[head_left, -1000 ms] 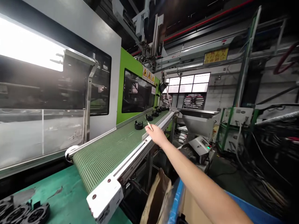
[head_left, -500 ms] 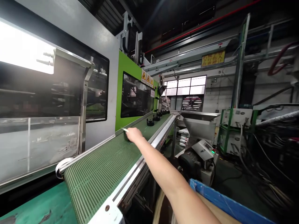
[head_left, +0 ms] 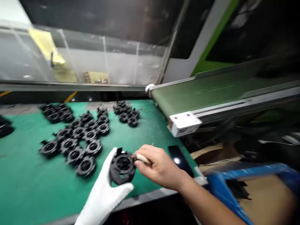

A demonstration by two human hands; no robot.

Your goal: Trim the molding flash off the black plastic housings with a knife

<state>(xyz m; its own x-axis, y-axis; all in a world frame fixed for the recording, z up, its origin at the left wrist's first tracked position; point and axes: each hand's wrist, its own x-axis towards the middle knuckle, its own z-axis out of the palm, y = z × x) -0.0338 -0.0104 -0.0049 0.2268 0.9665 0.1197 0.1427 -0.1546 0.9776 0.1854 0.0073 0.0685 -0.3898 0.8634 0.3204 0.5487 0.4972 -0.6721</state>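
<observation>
Component (head_left: 122,171), round, black and seemingly of moulded plastic, is held above the near edge of the green-surfaced workbench (head_left: 150,134), between the two hands. Its outer rim is grasped by the white-gloved left hand (head_left: 104,193), the fingers laid along the left side and the thumb set at the near side. A slim, pale-handled tool (head_left: 143,158) is clasped in the bare right hand (head_left: 161,168), its forward end placed at the right rim; whether contact is made cannot be told through the blur.

The component is judged light and stiff, easily borne by one hand, though its smooth face may be slightly slippery. The short upright black tab (head_left: 119,152) is probably its most fragile feature; hold is best taken on the plain rim, clear of tab and tool.

To the left, similar black round pieces (head_left: 68,143) are laid out in clusters. To the right, a flat, black, glossy rectangular object (head_left: 179,159) is seen just beside the right hand, with a green-belted conveyor (head_left: 199,89) beyond and a blue-rimmed box (head_left: 248,170) at lower right.
</observation>
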